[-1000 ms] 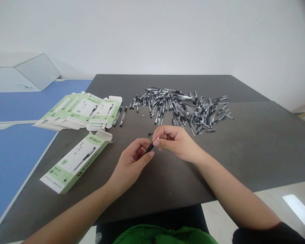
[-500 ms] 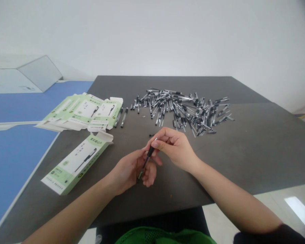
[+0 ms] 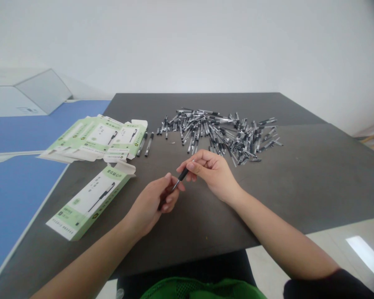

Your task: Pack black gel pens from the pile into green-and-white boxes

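My right hand [image 3: 210, 172] pinches the upper end of a black and silver pen [image 3: 181, 177] over the dark table [image 3: 299, 178]. My left hand [image 3: 152, 203] is curled around the pen's lower end, fingers closed. A large heap of the same pens [image 3: 218, 133] lies on the table just beyond my hands. A green and white pen box [image 3: 90, 199] with its end flap open lies to the left of my left hand.
A fanned stack of flat green and white boxes [image 3: 96, 137] sits at the table's left, with two loose pens [image 3: 145, 143] beside it. Left of the table is a blue surface [image 3: 15, 178]. The white wall [image 3: 187, 41] stands behind.
The pen has been turned between both hands, from nearly hidden to steeply tilted and then raised; my left hand has closed more around its lower end.
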Action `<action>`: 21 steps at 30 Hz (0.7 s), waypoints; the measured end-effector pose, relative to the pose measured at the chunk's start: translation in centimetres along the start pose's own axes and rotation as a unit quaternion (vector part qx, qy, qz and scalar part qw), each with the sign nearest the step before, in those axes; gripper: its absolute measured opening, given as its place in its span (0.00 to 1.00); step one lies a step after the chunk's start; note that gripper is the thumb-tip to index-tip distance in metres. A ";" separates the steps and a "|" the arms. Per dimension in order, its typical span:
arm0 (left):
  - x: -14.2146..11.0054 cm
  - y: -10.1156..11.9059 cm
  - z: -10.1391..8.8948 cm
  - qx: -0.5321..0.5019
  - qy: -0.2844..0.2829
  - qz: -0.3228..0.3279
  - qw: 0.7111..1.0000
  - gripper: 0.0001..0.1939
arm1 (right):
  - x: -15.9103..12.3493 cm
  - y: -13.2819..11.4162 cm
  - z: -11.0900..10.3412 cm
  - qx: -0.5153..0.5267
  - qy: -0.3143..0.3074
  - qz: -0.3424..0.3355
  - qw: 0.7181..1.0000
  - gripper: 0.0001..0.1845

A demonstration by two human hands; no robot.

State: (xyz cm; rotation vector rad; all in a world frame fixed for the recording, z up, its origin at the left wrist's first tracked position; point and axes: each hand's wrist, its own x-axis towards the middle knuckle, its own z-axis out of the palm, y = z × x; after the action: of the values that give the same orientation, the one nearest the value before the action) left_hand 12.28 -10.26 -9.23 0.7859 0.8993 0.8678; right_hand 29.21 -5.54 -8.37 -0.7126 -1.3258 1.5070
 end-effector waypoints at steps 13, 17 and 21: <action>-0.3 0.5 -0.5 -0.065 -0.122 -0.115 0.984 0.18 | -0.2 -0.2 0.0 -0.019 0.019 0.017 1.000 0.16; -0.5 0.1 -0.1 0.023 -0.025 0.020 0.999 0.16 | -0.2 -0.2 -0.1 -0.019 0.028 0.011 0.999 0.16; -0.8 -0.3 0.5 0.279 0.154 0.193 0.928 0.10 | -0.3 0.3 0.5 -0.013 0.067 0.007 0.998 0.18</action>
State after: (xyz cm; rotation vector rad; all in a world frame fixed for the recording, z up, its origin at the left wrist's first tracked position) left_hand 12.51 -11.16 -9.04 1.3779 1.3266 1.1160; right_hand 28.80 -6.03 -8.55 -0.8258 -1.2434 1.4305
